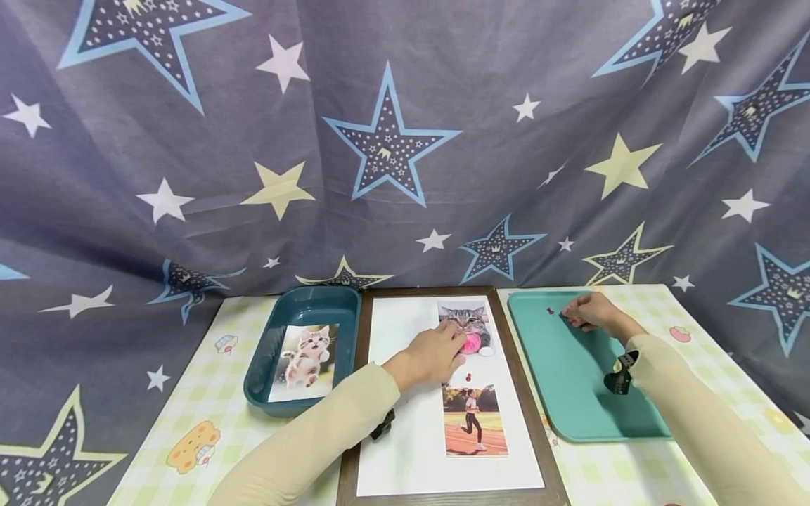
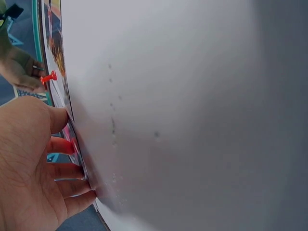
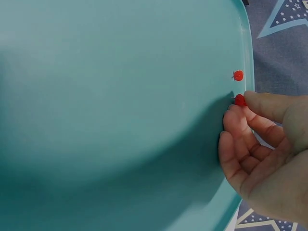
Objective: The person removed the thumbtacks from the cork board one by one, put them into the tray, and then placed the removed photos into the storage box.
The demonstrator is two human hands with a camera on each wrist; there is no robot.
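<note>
My left hand (image 1: pixel 433 355) rests on a photo of a tabby cat with a pink ball (image 1: pixel 471 341), its fingers fairly straight along the picture's left side. This photo lies on a white board (image 1: pixel 399 443) with a brown frame. Below it a red push pin (image 1: pixel 468 377) stands near the top of a photo of a running person (image 1: pixel 474 429). Over the far part of a green tray (image 1: pixel 569 379), my right hand (image 1: pixel 591 314) pinches a red push pin (image 3: pixel 240 100) between thumb and fingers. Another red push pin (image 3: pixel 238 75) lies beside it on the tray.
Left of the board stands a dark teal bin (image 1: pixel 256 379) holding a kitten photo (image 1: pixel 306 362). A checked tablecloth (image 1: pixel 209 393) covers the table. A star-patterned curtain (image 1: pixel 405 232) hangs right behind it.
</note>
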